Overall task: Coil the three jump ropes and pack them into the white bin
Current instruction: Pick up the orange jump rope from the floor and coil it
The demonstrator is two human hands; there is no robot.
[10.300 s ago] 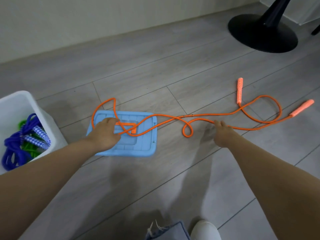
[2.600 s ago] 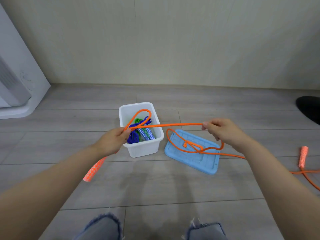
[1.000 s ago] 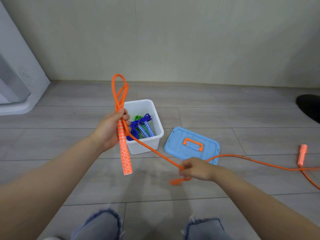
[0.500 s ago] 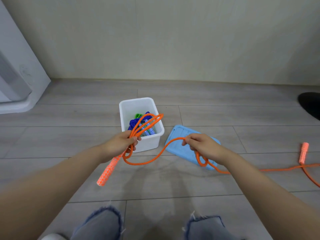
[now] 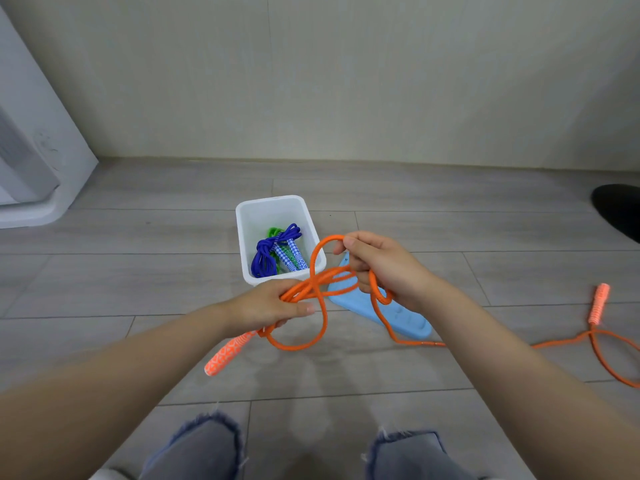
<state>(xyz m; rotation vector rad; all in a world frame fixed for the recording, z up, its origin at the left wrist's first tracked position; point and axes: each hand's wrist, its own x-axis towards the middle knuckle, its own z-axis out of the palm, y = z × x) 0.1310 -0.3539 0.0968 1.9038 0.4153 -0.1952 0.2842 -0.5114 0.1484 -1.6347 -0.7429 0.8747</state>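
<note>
- The left hand (image 5: 273,306) grips bunched loops of the orange jump rope (image 5: 320,327), one handle (image 5: 228,353) hanging below it.
- The right hand (image 5: 381,268) pinches another loop, raised beside the white bin (image 5: 242,237).
- The remaining rope trails right across the floor (image 5: 138,271).

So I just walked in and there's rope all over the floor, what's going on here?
A person is coiling an orange rope. The left hand grips the gathered loops, the right hand feeds another. Its far handle lies on the floor. A blue rope and a green rope already sit in the white bin.
</note>
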